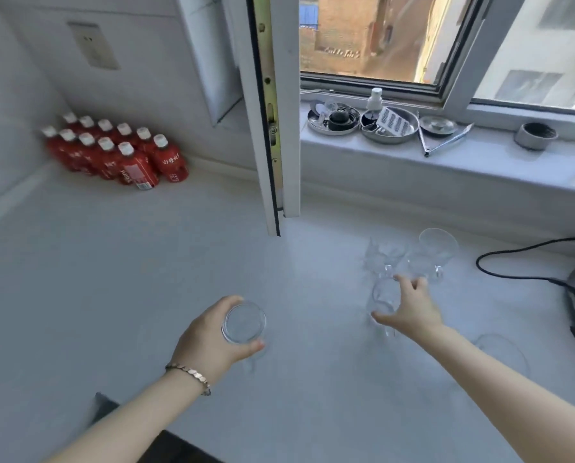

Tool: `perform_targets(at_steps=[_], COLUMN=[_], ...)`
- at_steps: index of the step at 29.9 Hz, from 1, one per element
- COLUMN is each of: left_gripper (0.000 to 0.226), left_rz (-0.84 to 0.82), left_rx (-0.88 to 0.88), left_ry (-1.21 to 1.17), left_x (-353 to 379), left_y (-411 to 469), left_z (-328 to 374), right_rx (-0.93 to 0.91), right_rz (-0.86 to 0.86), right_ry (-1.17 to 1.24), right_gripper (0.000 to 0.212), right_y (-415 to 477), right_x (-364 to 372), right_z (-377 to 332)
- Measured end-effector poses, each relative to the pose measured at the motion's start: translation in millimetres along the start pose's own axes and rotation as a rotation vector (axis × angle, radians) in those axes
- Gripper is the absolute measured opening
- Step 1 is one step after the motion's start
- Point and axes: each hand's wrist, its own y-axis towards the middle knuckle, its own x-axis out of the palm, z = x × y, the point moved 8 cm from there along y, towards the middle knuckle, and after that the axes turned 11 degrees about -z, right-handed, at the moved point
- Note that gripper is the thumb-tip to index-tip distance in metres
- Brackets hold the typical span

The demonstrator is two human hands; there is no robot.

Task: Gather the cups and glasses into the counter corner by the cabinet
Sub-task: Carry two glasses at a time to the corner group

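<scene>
Gripped in the left hand (212,339), a clear glass (244,324) stands upright, mouth up, over the near worktop (112,262). To its right, the right hand (409,309) spreads loosely around a second upright glass (383,300), not clenched; two stemmed glasses (413,255) stand just beyond.

Left hand (212,335) at lower centre gripping a clear glass (244,323) over the white counter (112,279), right hand (409,307) spread around a second glass (383,300), two stemmed glasses (413,253) just beyond, red bottles (115,152) upper left, black cord (513,262) at right.
</scene>
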Motion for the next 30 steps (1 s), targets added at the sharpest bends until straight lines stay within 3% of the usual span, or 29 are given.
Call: perform_targets(at_steps=[5, 11, 21, 24, 27, 30], left_gripper=[0.057, 0.061, 0.051, 0.053, 0.071, 0.062], left_rz=[0.101, 0.243, 0.587, 0.681, 0.710, 0.744], left_rx=[-0.070, -0.177, -0.448, -0.554, -0.636, -0.723], left_ry=[-0.062, -0.173, -0.321, -0.326, -0.296, -0.283], left_x=[-13.9, -38.3, -88.7, -97.5, -109.0, -120.9], left_y=[-39.5, -104.5, -342.5, -430.0, -508.8, -578.0], left_z=[-24.6, -84.3, -258.9, -315.3, -364.0, -407.5], right_rx=[-0.121, -0.390, -0.889, -0.985, -1.074, -1.149], right_rz=[-0.096, -0.230, -0.433, -0.504, -0.562, -0.600], right_ry=[-0.143, -0.383, -0.545, -0.566, -0.617, -0.692], right_gripper=[0.084, 0.095, 0.094, 0.097, 0.099, 0.098], right_y=[-18.0, -77.0, -266.8, -343.0, -417.5, -480.7], right_x=[7.2, 70.1, 273.3, 345.5, 412.8, 471.1], right_z=[-32.0, -135.4, -344.9, -388.3, -423.0, -450.7])
